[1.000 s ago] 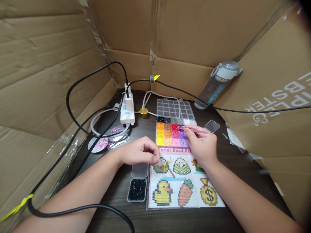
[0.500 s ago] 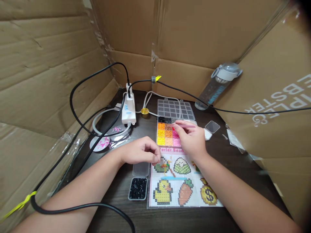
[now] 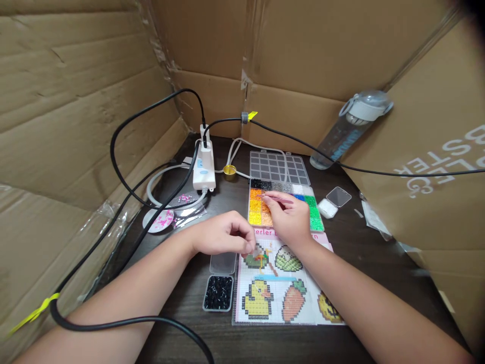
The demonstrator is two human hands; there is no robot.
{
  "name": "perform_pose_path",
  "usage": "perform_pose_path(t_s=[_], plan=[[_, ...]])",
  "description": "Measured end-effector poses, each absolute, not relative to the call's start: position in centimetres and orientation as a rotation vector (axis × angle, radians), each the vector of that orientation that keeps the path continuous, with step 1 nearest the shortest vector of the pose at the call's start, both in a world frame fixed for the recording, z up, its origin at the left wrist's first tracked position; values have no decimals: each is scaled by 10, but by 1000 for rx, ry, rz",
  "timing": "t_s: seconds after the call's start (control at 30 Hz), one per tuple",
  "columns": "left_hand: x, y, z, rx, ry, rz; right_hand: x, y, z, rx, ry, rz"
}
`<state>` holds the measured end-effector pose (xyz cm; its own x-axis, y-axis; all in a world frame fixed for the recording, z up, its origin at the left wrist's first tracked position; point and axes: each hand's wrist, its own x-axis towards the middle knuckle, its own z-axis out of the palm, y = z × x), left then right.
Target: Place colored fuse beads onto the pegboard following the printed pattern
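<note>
My right hand (image 3: 290, 215) pinches pink tweezers (image 3: 282, 200), their tips over the orange and brown compartments of the bead box (image 3: 321, 225). The open box holds small beads sorted by colour. My left hand (image 3: 227, 235) is closed, thumb against curled fingers, at the left edge of the pattern sheet (image 3: 280, 308); anything between its fingertips is hidden. Printed on the sheet are a duck, a carrot and other pixel pictures. Orange, brown and light-blue lines of what look like beads lie across its upper part. Beside it stands a small box of black beads (image 3: 219, 293).
A power strip (image 3: 204, 169) with black cables (image 3: 113, 146) stands at the back left, near a gold cup (image 3: 229, 172). A round white dish (image 3: 158, 221) holds pink beads. A small box of white beads (image 3: 328, 208) and a water bottle (image 3: 348, 131) are on the right. Cardboard walls surround the table.
My right hand has moved left over the bead box with the tweezers, uncovering the green and blue compartments. The left hand stays closed at the sheet's edge. The view has shifted slightly.
</note>
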<state>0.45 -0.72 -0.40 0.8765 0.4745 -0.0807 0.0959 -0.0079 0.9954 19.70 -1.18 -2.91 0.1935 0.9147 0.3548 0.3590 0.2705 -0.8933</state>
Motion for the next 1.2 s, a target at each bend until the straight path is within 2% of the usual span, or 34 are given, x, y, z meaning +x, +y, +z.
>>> perform_pose_path(t_s=[1.2], plan=[[5, -8, -5, 1555, 463, 298, 195, -11, -24, -1340, -1313, 712]])
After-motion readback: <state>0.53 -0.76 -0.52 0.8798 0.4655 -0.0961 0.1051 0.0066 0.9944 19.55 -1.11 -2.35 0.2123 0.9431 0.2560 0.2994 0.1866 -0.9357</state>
